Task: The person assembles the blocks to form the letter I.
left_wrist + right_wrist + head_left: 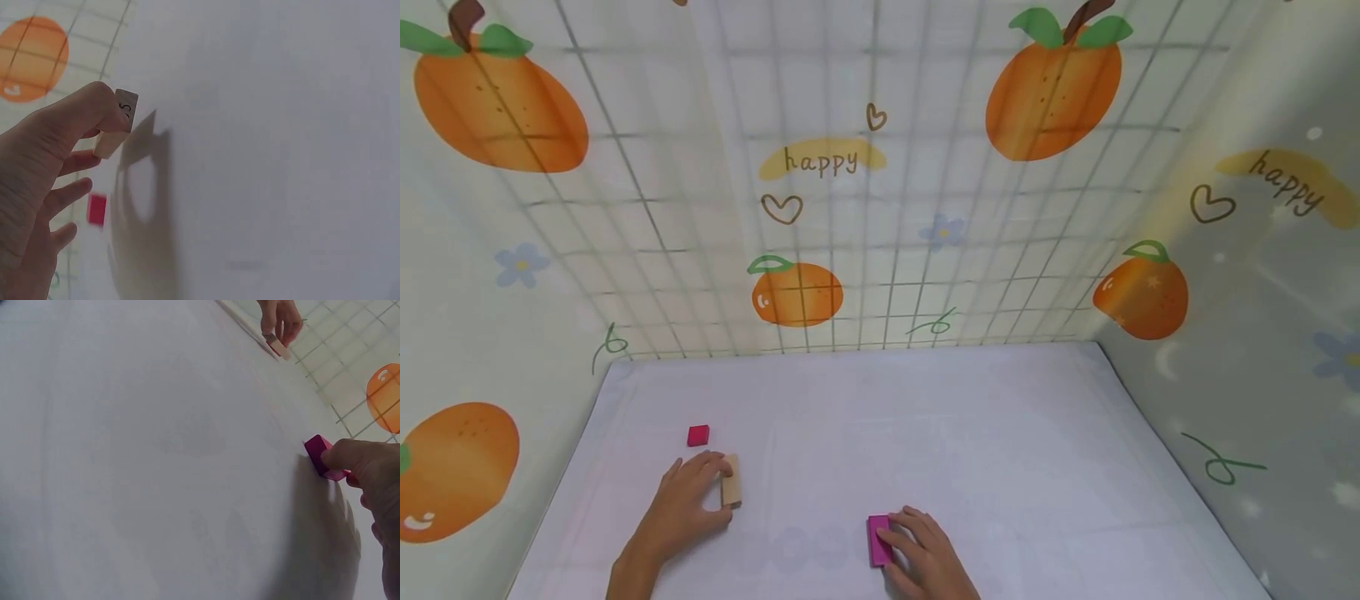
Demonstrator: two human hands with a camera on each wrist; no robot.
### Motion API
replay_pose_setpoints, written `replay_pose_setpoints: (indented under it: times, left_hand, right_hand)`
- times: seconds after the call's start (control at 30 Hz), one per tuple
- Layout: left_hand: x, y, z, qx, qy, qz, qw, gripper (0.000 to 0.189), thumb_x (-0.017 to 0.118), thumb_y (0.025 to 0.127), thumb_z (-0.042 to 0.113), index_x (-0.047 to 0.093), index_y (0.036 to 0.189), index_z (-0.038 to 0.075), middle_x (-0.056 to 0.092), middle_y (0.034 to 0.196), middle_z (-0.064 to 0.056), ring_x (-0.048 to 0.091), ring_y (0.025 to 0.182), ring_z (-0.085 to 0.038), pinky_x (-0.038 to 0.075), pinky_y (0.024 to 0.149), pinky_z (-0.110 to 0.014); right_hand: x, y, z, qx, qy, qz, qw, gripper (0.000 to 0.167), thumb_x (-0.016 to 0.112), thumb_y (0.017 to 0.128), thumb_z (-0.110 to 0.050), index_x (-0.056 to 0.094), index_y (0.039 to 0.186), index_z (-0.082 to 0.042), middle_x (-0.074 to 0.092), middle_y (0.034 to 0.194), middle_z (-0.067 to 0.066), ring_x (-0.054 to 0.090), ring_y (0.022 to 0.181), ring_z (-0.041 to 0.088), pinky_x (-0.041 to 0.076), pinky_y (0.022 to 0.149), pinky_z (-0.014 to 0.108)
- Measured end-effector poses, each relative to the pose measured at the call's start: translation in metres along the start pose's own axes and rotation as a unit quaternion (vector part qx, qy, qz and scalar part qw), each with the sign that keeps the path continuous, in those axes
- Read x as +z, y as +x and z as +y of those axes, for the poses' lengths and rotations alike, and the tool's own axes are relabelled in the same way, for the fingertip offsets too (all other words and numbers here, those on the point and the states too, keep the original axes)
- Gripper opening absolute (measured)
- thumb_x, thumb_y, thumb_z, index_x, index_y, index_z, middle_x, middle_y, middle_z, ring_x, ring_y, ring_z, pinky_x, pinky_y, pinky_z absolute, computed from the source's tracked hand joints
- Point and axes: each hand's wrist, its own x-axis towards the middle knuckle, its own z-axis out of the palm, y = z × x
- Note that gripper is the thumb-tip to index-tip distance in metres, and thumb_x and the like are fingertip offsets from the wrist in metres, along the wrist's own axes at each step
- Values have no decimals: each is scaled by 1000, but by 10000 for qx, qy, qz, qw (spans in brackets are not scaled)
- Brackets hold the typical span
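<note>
My left hand (pixel 677 508) pinches a light wooden block (pixel 732 483) by its ends, between thumb and fingers. In the left wrist view a dark curved mark shows on the end face of this wooden block (pixel 127 100), and its shadow falls on the white surface beside it. Farther right and nearer to me, my right hand (pixel 928 554) holds a magenta block (pixel 878 543) with the thumb at its near end and fingers along its right side. The right wrist view shows the thumb against the dark side of the magenta block (pixel 316 450).
A small red block (pixel 698 435) lies just beyond the left fingertips. The white tabletop (pixel 1000 433) reaches back to a grid-patterned curtain (pixel 895 242) printed with oranges, which also closes off both sides.
</note>
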Motion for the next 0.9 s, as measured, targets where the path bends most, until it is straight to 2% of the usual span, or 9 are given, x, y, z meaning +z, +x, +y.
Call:
replay_pose_setpoints:
  times: [0.13,0.23,0.37,0.6,0.7,0.83,0.9]
  left_hand:
    - [6,11,17,80,-54,-79,9999,44,86,71,30,61,106,25,59,134,-2,49,129,-23,16,114,-65]
    - [11,18,32,336,-122,-18,9994,42,84,72,29,62,107,24,59,133,-1,49,130,-23,18,114,-63]
    - [17,28,53,711,-277,93,9970,40,83,72,27,63,106,21,60,130,-1,51,128,-22,21,114,-62]
    - [41,43,83,1180,-252,92,9927,36,78,76,33,64,107,22,61,128,1,51,127,-19,24,114,-59]
    - [52,48,98,1320,-256,132,9908,36,78,76,36,64,107,23,60,127,2,51,126,-19,25,114,-59]
    - [64,52,117,1510,-315,241,9877,36,78,75,36,65,106,22,61,126,1,52,125,-20,27,113,-60]
    - [68,54,126,1592,-344,241,9864,36,77,76,37,65,106,21,61,126,0,53,125,-21,28,112,-60]
  right_hand:
    - [0,1,-1,-56,32,42,10000,46,86,67,-22,75,111,-15,66,118,5,60,113,29,52,88,48]
    - [-1,1,-2,-12,41,-2,10000,46,86,67,-22,75,111,-15,66,119,5,60,113,29,52,88,49]
    - [-3,0,-5,259,-16,-197,9995,44,85,71,-24,75,113,-17,65,121,2,58,117,26,53,89,50]
    - [-5,1,-8,481,31,-430,9979,42,84,74,-25,74,114,-18,64,122,1,57,119,27,52,91,52]
    - [-9,3,-12,809,63,-837,9932,40,81,80,-29,73,118,-19,63,125,0,54,122,25,50,94,53]
    - [-15,6,-16,1259,241,-1418,9816,38,75,87,-32,70,123,-19,61,129,0,51,127,27,46,99,56]
    - [-17,7,-16,1398,320,-1568,9772,38,74,89,-33,69,124,-20,60,131,-1,50,128,27,45,101,57]
